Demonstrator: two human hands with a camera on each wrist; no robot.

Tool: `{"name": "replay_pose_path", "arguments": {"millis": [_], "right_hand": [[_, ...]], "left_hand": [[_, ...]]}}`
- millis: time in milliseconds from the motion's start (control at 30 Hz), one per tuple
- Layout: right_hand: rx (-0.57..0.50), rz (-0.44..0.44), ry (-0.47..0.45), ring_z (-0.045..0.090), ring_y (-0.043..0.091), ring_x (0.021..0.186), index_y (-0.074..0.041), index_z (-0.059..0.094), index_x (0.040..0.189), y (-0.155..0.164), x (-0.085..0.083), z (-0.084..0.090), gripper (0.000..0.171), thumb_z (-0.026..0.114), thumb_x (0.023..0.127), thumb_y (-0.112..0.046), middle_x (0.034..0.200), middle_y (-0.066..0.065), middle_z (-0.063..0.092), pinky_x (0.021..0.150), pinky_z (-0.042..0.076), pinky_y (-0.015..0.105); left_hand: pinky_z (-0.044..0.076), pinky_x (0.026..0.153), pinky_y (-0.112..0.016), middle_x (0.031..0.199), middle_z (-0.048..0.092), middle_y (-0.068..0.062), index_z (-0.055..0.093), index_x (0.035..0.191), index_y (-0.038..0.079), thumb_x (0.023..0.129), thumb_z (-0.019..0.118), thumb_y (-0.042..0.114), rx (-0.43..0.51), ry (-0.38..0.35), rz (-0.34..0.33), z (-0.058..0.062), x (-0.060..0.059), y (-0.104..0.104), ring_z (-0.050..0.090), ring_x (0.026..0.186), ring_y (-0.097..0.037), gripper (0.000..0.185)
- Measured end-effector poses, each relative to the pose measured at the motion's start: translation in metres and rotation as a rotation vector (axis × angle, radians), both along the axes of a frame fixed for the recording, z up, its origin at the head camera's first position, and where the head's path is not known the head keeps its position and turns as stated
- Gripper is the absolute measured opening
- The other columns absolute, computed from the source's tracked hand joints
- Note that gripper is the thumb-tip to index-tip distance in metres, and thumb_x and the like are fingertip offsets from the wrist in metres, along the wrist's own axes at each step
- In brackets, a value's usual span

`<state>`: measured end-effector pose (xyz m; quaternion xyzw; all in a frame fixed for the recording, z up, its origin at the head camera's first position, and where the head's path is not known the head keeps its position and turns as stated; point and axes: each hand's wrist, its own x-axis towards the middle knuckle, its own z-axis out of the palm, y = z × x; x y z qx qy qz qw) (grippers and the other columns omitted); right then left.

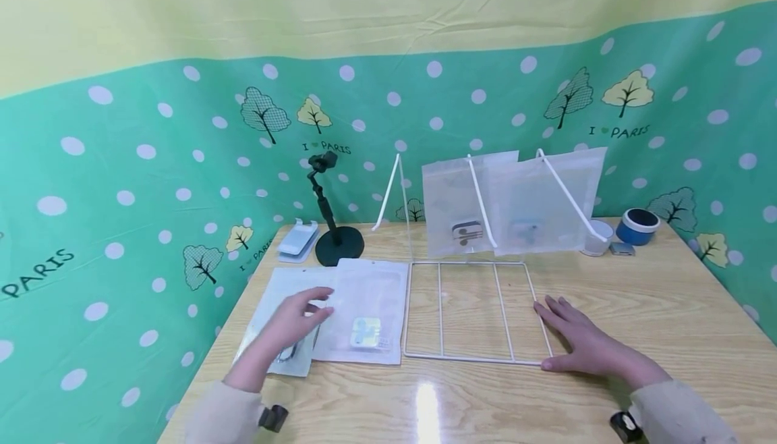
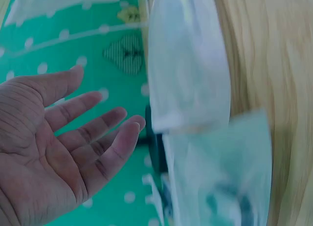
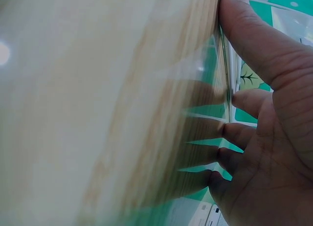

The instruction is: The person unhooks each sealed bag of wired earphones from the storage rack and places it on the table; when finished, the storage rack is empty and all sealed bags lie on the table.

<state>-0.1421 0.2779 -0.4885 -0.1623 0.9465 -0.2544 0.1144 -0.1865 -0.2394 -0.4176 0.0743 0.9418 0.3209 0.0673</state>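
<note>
My left hand (image 1: 291, 322) hovers over two flat white zip pouches on the table, fingers spread and loosely bent, holding nothing. The nearer-left pouch (image 1: 273, 295) is partly covered by the hand and forearm; a dark looped item shows inside. Beside it lies a second pouch (image 1: 370, 295) with a shiny square label. In the left wrist view the palm is bare. My right hand (image 1: 579, 343) rests at the right side of a white wire rack (image 1: 467, 359), thumb and fingertips at its base frame. Two pouches, a left one (image 1: 446, 194) and a right one (image 1: 546, 187), hang from the rack's hooks.
A black stand (image 1: 340, 245) with a jointed arm rises at the back left, beside a pale blue phone holder (image 1: 297, 238). A blue jar (image 1: 637, 226), a whitish tub (image 1: 597, 238) and a small grey box (image 1: 622, 248) sit at the back right. A patterned curtain (image 1: 152, 228) borders the table.
</note>
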Motion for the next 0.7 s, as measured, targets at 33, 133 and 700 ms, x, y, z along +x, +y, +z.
{"name": "replay_pose_path", "arguments": {"millis": [33, 133, 700], "right_hand": [[0.000, 0.000, 0.000, 0.011, 0.056, 0.138, -0.004, 0.032, 0.151, 0.000, 0.000, 0.000, 0.106, 0.075, 0.072, -0.059, 0.154, 0.032, 0.018, 0.104, 0.016, 0.075], [0.001, 0.000, -0.002, 0.011, 0.057, 0.138, -0.004, 0.032, 0.151, 0.000, 0.000, 0.000, 0.106, 0.075, 0.072, -0.058, 0.154, 0.032, 0.017, 0.104, 0.016, 0.075], [-0.008, 0.010, 0.009, 0.012, 0.057, 0.138, -0.003, 0.033, 0.151, 0.001, 0.000, 0.000, 0.105, 0.074, 0.073, -0.060, 0.154, 0.033, 0.018, 0.104, 0.016, 0.075]], "left_hand": [[0.055, 0.087, -0.043, 0.131, 0.060, -0.012, 0.059, 0.133, 0.010, 0.094, 0.066, 0.020, 0.005, 0.000, -0.036, -0.003, 0.001, 0.009, 0.063, 0.105, -0.026, 0.041], [0.051, 0.093, -0.046, 0.134, 0.058, -0.007, 0.059, 0.133, 0.012, 0.093, 0.067, 0.021, 0.023, 0.014, -0.170, -0.013, 0.003, 0.034, 0.061, 0.111, -0.027, 0.042], [0.014, 0.116, -0.059, 0.157, 0.031, -0.007, 0.041, 0.149, 0.022, 0.086, 0.073, 0.038, -0.197, 0.051, -0.503, -0.050, -0.001, 0.111, 0.024, 0.146, -0.024, 0.073]]}}
